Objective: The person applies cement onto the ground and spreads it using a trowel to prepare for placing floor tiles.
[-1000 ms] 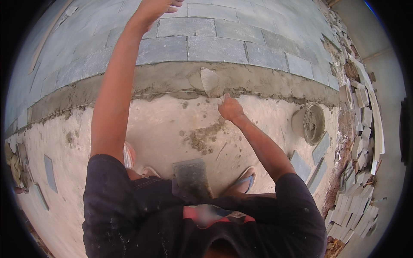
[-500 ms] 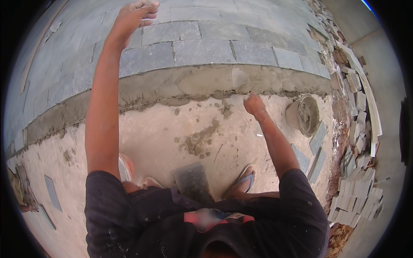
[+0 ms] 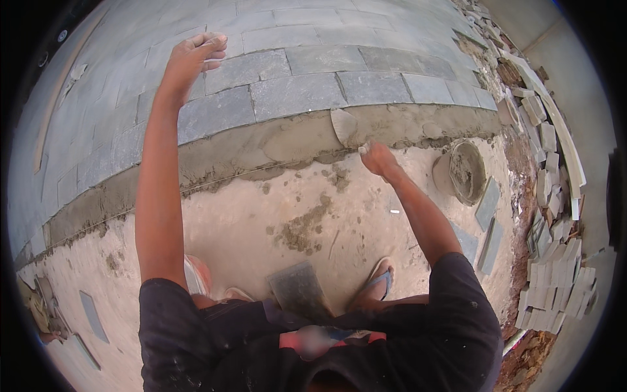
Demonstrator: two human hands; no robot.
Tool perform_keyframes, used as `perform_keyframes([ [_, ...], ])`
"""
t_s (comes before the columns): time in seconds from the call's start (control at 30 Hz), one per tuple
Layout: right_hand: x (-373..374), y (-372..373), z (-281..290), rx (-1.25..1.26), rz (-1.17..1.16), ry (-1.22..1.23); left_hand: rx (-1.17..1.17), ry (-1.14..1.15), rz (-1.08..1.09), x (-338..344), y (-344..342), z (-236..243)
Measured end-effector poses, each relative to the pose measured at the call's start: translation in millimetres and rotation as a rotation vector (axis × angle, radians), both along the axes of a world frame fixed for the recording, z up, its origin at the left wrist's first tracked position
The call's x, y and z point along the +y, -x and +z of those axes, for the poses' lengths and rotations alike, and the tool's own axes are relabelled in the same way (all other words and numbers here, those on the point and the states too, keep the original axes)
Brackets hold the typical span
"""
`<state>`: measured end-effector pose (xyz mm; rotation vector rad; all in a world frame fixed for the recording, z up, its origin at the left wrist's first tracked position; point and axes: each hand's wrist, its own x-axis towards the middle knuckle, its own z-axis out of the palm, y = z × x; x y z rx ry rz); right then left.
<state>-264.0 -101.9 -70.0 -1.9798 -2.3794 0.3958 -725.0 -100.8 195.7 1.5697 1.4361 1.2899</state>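
Observation:
My right hand (image 3: 379, 159) is closed round the handle of a trowel. Its pale, mortar-smeared blade (image 3: 343, 127) lies on the wet mortar strip (image 3: 281, 138), close to the edge of the laid grey stone tiles (image 3: 297, 95). My left hand (image 3: 196, 60) is held out over the tiles at the far left, fingers loosely curled in, with nothing visible in them. A taut string line (image 3: 243, 173) runs along the near side of the mortar.
A mortar bucket (image 3: 452, 171) stands at the right, beside loose tiles (image 3: 488, 199). Another tile (image 3: 297, 287) lies between my feet. Stacked tiles (image 3: 555, 287) and rubble line the right wall. Mortar splatters (image 3: 302, 228) mark the pale floor.
My right hand and the trowel have moved left along the mortar, and the blade has turned. My left hand is lower in the view; the view itself has shifted slightly.

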Motion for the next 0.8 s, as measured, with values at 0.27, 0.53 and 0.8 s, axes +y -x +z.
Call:
perform_keyframes([
  [0.27, -9.7, 28.7, 25.6, -0.012, -0.022, 0.082, -0.016, 0.041, -0.03, 16.9, -10.9, -9.7],
  [0.53, -7.5, 7.5, 46.7, -0.044, -0.161, 0.09, 0.006, 0.091, -0.011, 12.7, -10.1, -16.0],
  [0.8, -1.3, -17.5, 45.0, -0.036, -0.238, 0.084, -0.039, 0.092, 0.052, -5.2, 15.0, -13.0],
])
